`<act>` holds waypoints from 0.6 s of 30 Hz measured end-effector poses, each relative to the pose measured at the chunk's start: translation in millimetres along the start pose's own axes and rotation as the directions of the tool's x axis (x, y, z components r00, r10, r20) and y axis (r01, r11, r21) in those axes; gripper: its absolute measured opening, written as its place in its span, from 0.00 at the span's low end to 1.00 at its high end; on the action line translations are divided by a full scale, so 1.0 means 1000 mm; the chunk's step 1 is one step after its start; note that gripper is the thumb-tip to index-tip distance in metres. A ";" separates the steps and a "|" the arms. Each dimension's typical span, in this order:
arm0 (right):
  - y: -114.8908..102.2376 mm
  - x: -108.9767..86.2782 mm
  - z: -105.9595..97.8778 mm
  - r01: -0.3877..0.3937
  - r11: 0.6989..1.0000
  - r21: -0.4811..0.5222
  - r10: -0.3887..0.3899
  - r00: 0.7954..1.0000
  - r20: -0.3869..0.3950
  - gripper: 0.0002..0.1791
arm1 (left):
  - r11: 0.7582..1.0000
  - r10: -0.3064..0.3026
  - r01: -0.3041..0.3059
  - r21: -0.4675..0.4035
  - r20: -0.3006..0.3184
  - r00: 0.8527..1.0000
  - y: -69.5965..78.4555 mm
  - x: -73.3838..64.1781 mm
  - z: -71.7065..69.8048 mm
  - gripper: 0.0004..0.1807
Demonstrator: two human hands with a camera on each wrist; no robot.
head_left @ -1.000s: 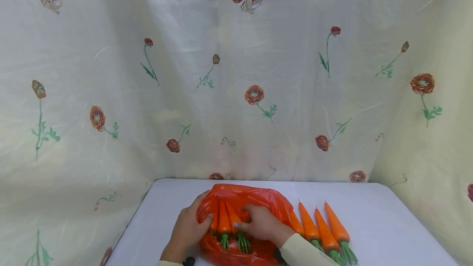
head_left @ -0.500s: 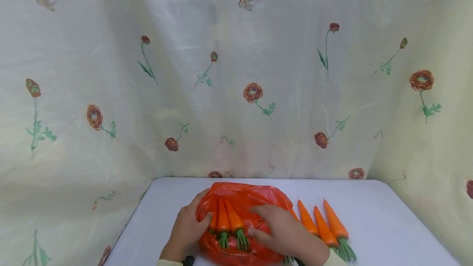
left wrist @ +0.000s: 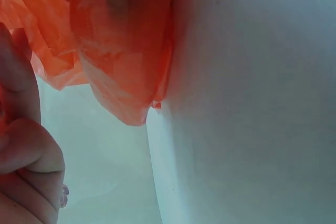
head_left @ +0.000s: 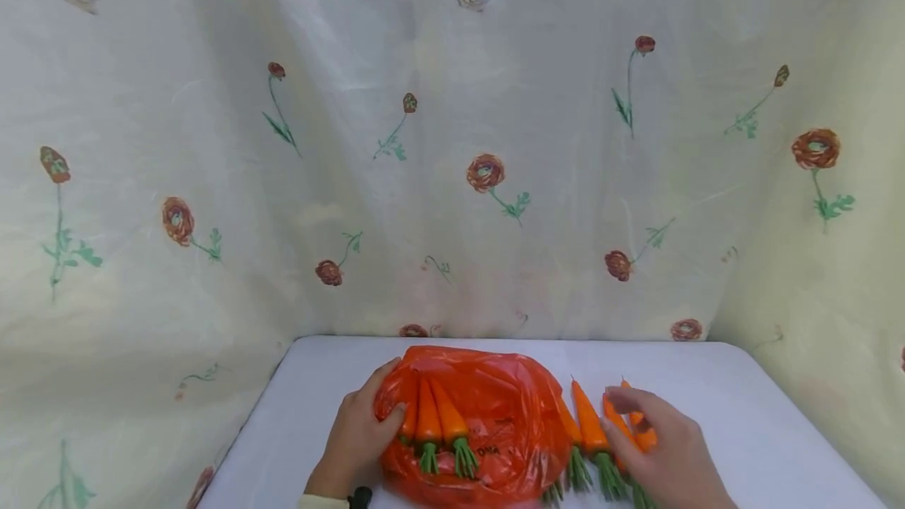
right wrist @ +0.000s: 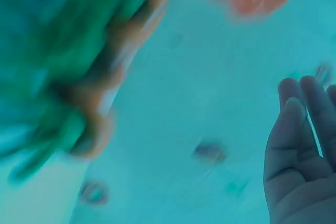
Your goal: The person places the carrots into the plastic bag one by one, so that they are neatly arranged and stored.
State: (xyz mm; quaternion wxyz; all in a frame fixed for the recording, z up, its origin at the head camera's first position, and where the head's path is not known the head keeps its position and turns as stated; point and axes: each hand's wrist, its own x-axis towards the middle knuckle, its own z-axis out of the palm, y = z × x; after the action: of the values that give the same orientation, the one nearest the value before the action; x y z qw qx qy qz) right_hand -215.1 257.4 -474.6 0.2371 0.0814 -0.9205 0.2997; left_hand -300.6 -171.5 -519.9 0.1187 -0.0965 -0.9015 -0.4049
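A thin red plastic bag point(head_left: 519, 391) lies spread on the table, its mouth facing me. Inside, at the left, several orange carrots point(head_left: 427, 419) with green stem ends lie side by side. My left hand point(head_left: 356, 432) grips the bag's left rim, thumb in front over the nearest carrot. In the left wrist view the bag point(left wrist: 123, 51) hangs in folds beyond that hand. To the right of the bag my right hand point(head_left: 672, 446) hovers over loose carrots point(head_left: 588, 419), partly hiding them, fingers relaxed and holding nothing. The right wrist view shows blurred green carrot tops point(right wrist: 79, 77) beside the hand.
The white table point(head_left: 735, 399) has rounded far corners. Behind it hangs a pale flowered curtain point(head_left: 566, 258), which also runs along both sides. Some loose carrots lie right against the bag's right edge.
My right hand has let go of a carrot inside the bag, drawn out and moved right over the loose carrots. My left hand keeps its grip on the bag.
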 end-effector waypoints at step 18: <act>0.096 0.003 -0.015 -0.419 0.895 0.156 0.392 0.903 0.177 0.49 | 0.999 -0.047 0.047 -0.002 -0.002 0.999 0.006 -0.002 -0.003 0.40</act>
State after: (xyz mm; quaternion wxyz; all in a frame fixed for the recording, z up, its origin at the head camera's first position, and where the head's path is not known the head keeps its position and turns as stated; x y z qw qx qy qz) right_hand -240.3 343.2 -511.8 0.0947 -0.0693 -0.8986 0.4228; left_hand -297.2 -169.8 -514.5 0.1100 -0.0748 -0.9029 -0.4087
